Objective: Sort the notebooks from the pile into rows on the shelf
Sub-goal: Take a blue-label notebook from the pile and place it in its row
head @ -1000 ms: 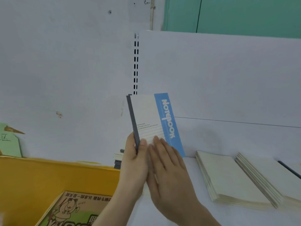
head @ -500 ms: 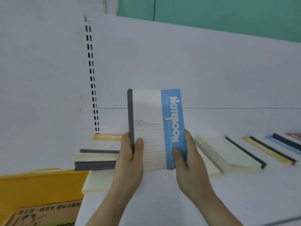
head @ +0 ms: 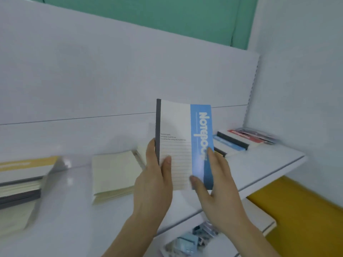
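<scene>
Left hand (head: 155,179) pinching spine edge, right hand (head: 216,184) gripping blue edge, holding blue-striped notebook (head: 182,143) upright above white shelf (head: 263,164). Risk: grip slipping, notebook dropping onto cream stack (head: 113,173) below.

teal wall (head: 167,17), yellow bin (head: 304,216), small packets (head: 193,238)

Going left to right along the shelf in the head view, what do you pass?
Pile of notebooks with a yellow-striped cover on top → cream stack → left hand → blue-striped notebook held upright → right hand → row of overlapping notebooks, ending in a red cover.
</scene>
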Demonstrator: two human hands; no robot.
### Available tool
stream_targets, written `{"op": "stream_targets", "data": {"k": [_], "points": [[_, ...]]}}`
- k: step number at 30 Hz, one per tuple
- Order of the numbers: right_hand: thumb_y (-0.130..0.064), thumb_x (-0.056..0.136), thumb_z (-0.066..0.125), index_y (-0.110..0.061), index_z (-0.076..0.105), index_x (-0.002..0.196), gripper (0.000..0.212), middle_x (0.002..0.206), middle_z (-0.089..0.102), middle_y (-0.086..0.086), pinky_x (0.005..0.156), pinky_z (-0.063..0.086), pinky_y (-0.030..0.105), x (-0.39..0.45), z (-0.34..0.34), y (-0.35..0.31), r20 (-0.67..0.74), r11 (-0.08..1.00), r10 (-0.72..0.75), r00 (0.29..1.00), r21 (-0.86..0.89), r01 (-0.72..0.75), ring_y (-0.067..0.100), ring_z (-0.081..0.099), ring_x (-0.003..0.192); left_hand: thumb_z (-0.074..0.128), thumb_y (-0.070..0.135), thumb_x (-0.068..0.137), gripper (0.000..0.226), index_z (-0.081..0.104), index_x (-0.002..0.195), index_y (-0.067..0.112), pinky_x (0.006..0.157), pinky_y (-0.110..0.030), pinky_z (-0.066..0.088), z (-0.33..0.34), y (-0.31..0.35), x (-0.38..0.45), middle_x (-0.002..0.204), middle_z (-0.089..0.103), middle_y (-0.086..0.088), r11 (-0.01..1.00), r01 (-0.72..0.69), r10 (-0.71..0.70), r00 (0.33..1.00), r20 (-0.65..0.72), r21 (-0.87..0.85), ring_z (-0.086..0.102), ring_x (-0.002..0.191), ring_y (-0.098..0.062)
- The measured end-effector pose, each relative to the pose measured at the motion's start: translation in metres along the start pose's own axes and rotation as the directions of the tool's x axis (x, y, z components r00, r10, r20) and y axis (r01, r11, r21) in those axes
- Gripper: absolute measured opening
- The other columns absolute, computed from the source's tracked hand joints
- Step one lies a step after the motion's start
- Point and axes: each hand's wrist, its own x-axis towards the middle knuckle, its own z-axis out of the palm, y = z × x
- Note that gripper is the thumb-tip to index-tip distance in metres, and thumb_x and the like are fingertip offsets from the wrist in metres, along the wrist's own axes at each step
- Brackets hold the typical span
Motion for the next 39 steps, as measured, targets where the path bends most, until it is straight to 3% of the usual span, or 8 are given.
{"op": "stream_targets", "data": {"k": [3, 6, 13, 19, 23, 28, 33, 39], "points": [[-0.051, 0.088, 0.061, -0.052, -0.018, 0.142, 0.096, 0.150, -0.002, -0.027, 0.097, 0.037, 0.006, -0.003, -0.058, 0.049, 0.132, 0.988, -0.010, 0.991, -0.153, 0.030, -0.015, 0.021, 0.125, 0.040, 0.040, 0.102, 0.052, 0.013, 0.147, 0.043, 0.061, -0.037, 0.055, 0.063, 0.030, -0.007, 0.085, 0.058, 0.021, 0.999, 0.025, -0.025, 1.000, -0.006, -0.043, 0.064, 0.069, -0.009], [-0.054, 0.090, 0.057, -0.038, -0.013, 0.151, 0.094, 0.155, -0.001, -0.017, 0.104, 0.040, 0.021, 0.001, -0.109, 0.100, 0.163, 0.939, 0.027, 0.986, -0.341, 0.031, 0.005, 0.026, 0.134, 0.042, 0.037, 0.103, 0.050, 0.019, 0.147, 0.037, 0.065, -0.032, 0.053, 0.125, 0.057, -0.013, 0.099, 0.060, 0.015, 0.998, -0.014, 0.015, 1.000, 0.015, -0.055, 0.062, 0.073, -0.009], [-0.054, 0.093, 0.051, -0.028, 0.001, 0.154, 0.083, 0.149, 0.021, -0.008, 0.104, 0.034, 0.019, 0.028, -0.168, 0.200, 0.286, 0.872, 0.046, 0.957, -0.479, 0.101, 0.010, 0.029, 0.128, 0.049, 0.039, 0.100, 0.059, 0.023, 0.153, 0.031, 0.076, -0.026, 0.046, 0.228, 0.077, 0.001, 0.120, 0.051, 0.009, 0.997, -0.034, 0.024, 0.988, 0.153, 0.064, 0.055, 0.094, -0.009], [-0.077, 0.079, 0.050, -0.032, 0.006, 0.155, 0.099, 0.147, 0.023, -0.017, 0.108, 0.028, 0.020, 0.078, -0.175, 0.264, 0.384, 0.884, 0.113, 0.916, -0.460, 0.083, 0.004, 0.022, 0.129, 0.047, 0.035, 0.100, 0.062, 0.020, 0.155, 0.025, 0.084, -0.032, 0.051, 0.286, 0.068, 0.036, 0.133, 0.048, 0.003, 0.991, -0.021, -0.004, 0.982, 0.188, 0.133, 0.057, 0.106, -0.015], [-0.074, 0.081, 0.051, -0.031, 0.008, 0.155, 0.095, 0.147, 0.027, -0.014, 0.107, 0.025, 0.019, 0.128, -0.172, 0.297, 0.413, 0.862, 0.075, 0.908, -0.485, 0.149, 0.006, 0.025, 0.129, 0.054, 0.055, 0.092, 0.080, 0.010, 0.155, 0.030, 0.094, -0.035, 0.051, 0.313, 0.056, 0.072, 0.139, 0.046, 0.008, 0.976, -0.084, 0.026, 0.959, 0.282, 0.199, 0.054, 0.117, -0.015], [-0.080, 0.078, 0.046, -0.028, 0.018, 0.154, 0.096, 0.144, 0.035, -0.012, 0.110, 0.018, 0.019, 0.187, -0.158, 0.339, 0.484, 0.808, -0.027, 0.874, -0.505, 0.305, 0.008, 0.024, 0.133, 0.056, 0.079, 0.077, 0.111, 0.005, 0.157, 0.022, 0.105, -0.029, 0.037, 0.327, 0.047, 0.111, 0.139, 0.038, 0.004, 0.822, -0.224, -0.082, 0.863, 0.498, 0.523, 0.037, 0.127, -0.016], [-0.085, 0.075, 0.035, -0.025, 0.022, 0.154, 0.100, 0.151, 0.032, -0.010, 0.118, 0.012, 0.028, 0.233, -0.132, 0.378, 0.601, 0.825, -0.081, 0.795, -0.407, 0.392, 0.014, 0.013, 0.145, 0.038, 0.085, 0.079, 0.109, 0.008, 0.158, 0.016, 0.108, -0.036, 0.036, 0.352, 0.027, 0.131, 0.147, 0.040, 0.000, 0.645, -0.256, -0.174, 0.868, 0.464, 0.720, 0.038, 0.130, -0.022], [-0.095, 0.063, 0.003, -0.021, 0.039, 0.148, 0.119, 0.135, 0.050, -0.003, 0.118, 0.022, 0.037, 0.269, -0.096, 0.421, 0.698, 0.769, -0.231, 0.678, -0.296, 0.567, 0.023, 0.025, 0.140, 0.010, 0.088, 0.069, 0.113, 0.016, 0.156, 0.018, 0.110, -0.036, 0.030, 0.370, 0.013, 0.139, 0.144, 0.043, 0.001, 0.490, -0.250, -0.280, 0.862, 0.423, 0.835, 0.036, 0.134, -0.022]]}}
